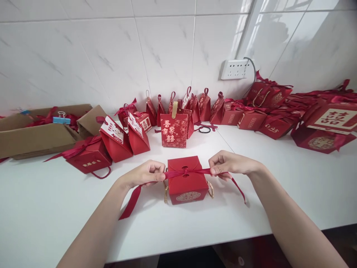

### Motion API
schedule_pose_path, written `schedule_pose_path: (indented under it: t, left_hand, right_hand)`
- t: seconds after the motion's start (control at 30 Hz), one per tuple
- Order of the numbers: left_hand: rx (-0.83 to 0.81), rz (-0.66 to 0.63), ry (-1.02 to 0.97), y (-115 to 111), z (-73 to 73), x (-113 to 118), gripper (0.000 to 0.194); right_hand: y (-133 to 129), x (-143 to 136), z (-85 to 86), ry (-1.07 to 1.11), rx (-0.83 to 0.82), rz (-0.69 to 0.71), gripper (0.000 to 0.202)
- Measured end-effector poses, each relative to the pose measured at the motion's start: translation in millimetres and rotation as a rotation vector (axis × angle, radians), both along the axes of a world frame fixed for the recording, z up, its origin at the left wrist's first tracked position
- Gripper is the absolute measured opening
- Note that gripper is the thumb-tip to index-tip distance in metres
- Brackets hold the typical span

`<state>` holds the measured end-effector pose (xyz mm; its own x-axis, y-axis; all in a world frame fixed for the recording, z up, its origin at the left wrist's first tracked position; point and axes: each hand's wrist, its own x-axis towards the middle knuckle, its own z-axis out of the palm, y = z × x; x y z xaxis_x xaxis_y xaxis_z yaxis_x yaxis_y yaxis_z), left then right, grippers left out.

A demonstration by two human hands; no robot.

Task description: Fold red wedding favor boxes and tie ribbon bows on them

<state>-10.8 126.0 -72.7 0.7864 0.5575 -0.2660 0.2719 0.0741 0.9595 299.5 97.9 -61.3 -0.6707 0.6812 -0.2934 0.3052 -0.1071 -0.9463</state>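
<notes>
A red gift box (pixel 187 188) with a round gold pattern on its front stands on the white table (pixel 156 238) before me. A dark red ribbon (pixel 198 171) crosses its lid and is knotted at the middle, over the lid's slot. My left hand (pixel 149 173) pinches the ribbon left of the box, its tail hanging to the table. On the other side my right hand (pixel 225 163) pinches the other end, with a thin tail drooping past the fingers. Gold cord handles (pixel 210 190) stick out at both sides of the box. The ribbon looks stretched between both hands.
Behind the box stands a flat-fronted red box (pixel 174 130) with gold writing. Triangular red boxes (pixel 115 137) and a brown open carton (pixel 36 139) are at left. Several more red boxes (pixel 279 123) are piled at right. A power strip (pixel 235 69) hangs on the tiled wall.
</notes>
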Motion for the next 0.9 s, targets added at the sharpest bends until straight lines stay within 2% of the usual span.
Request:
schedule_pose_path:
  t: [0.2,0.3,0.4,0.5,0.6,0.7,0.9]
  left_hand:
    - [0.005,-0.014,0.026,1,2.1,-1,0.049]
    - [-0.015,0.018,0.024,-2,5.7,-2,0.046]
    - [-0.019,0.051,-0.044,-8,16.7,-1,0.037]
    - [0.005,0.076,-0.051,-13,34.9,3,0.032]
    - [0.123,0.113,0.1,-17,54.8,11,0.031]
    - [0.295,0.167,0.263,-23,69.7,19,0.024]
    - [0.477,0.148,0.479,-39,82.9,24,0.026]
  right_hand:
    - [3,3,-4.1,0.03,0.006,0.01,0.031]
    - [1,2,-0.3,0.095,0.147,-0.027,0.031]
    - [-4,-7,8.3,0.254,0.289,-0.083,0.03]
    - [-10,-24,17.1,0.33,0.342,-0.179,0.027]
    - [-15,-46,21.4,0.308,0.336,-0.225,0.026]
    - [-20,-67,17.4,0.284,0.361,-0.291,0.03]
    - [-28,-85,0.5,0.159,0.581,-0.423,0.021]
